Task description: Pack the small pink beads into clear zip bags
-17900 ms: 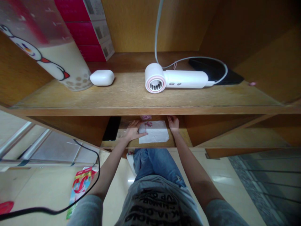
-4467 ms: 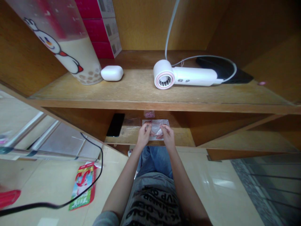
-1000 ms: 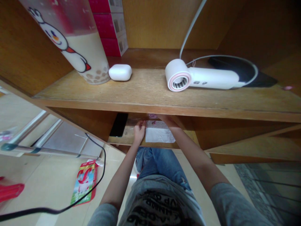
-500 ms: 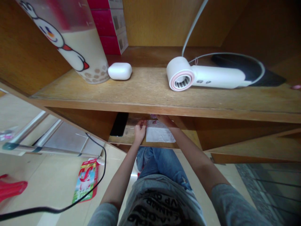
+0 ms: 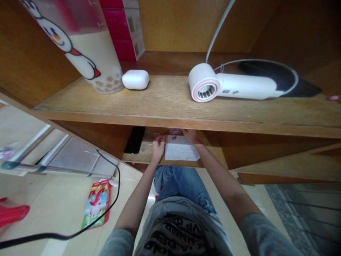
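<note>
A white sheet [image 5: 182, 149], like thin paper or cloth, lies on the lower shelf with a small dark-red pattern near its far edge. My left hand [image 5: 159, 145] is closed at the sheet's upper left edge, its fingertips pinched on it. Over the sheet's far right corner, my right hand [image 5: 192, 136] has its fingers drawn together; the upper shelf's edge partly covers them, and what they hold is too small to make out. A patch of tiny pink-purple pieces [image 5: 175, 131] shows just beyond the sheet, beside the right fingertips. Left of my left hand lies a black phone [image 5: 135, 140].
On the upper shelf [image 5: 165, 103] above my hands stand a milk-tea cup [image 5: 103, 60], a white earbud case [image 5: 135, 79], pink boxes [image 5: 124, 49] and a white handheld fan [image 5: 245, 85] with a cord. A black cable [image 5: 117, 192] hangs at the left, over a colourful packet [image 5: 97, 204].
My right hand has shifted slightly right and back, uncovering more of the pink-purple patch. My left hand stays at the sheet's edge.
</note>
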`<state>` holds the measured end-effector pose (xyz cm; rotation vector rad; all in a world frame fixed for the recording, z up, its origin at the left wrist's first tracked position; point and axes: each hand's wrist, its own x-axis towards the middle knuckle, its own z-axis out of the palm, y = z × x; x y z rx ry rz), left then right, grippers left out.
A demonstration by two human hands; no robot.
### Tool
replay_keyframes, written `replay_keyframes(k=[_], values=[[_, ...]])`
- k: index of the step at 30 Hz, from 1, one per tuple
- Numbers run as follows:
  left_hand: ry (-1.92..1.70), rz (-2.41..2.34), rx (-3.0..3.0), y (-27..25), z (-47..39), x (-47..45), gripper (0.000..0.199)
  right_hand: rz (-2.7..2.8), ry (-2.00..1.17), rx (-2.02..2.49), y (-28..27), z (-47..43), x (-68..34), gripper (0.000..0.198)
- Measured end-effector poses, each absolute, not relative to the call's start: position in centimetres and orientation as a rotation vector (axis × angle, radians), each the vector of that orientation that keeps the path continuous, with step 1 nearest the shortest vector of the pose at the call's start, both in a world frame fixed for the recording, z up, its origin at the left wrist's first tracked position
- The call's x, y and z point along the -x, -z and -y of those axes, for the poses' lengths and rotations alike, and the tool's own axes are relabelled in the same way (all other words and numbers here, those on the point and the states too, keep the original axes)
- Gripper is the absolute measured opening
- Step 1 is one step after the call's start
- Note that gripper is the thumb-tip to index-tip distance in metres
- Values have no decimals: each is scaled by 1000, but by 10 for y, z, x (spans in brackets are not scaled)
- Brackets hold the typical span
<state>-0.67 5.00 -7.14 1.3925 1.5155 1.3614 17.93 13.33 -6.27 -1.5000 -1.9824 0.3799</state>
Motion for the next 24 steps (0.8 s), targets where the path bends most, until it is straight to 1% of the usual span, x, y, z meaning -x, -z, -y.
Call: replay_keyframes(k=[4,8,13,16,17,19,21,23,24], values=[[-1366,-1505,-1418,70,-49,7,32,1820,-255,1648,69,-121,-222,44],[-1410,-1469,-1385,72,-49,5,30,1843,-237,1869,77,-105,-254,48],[-1510,-1342,-1211,70,-55,9,27,2024,-51,1881,82,-96,-255,46],[-1496,-1420,-1344,59,-63,21,27,2074,28,1819,79,-92,-251,45],[-1443,-1468,-1468,55,-66,26,29,2112,51,1774,78,-90,-251,47],[-1182,-1567,-1811,45,-73,37,40,2174,83,1689,75,-84,-253,53],[-807,-1665,-2169,38,-79,47,59,2183,89,1670,74,-77,-254,55],[-471,-1665,-2366,35,-84,53,78,2157,73,1736,73,-72,-256,54],[-354,-1653,-2412,35,-86,55,84,2148,59,1782,72,-71,-256,52]])
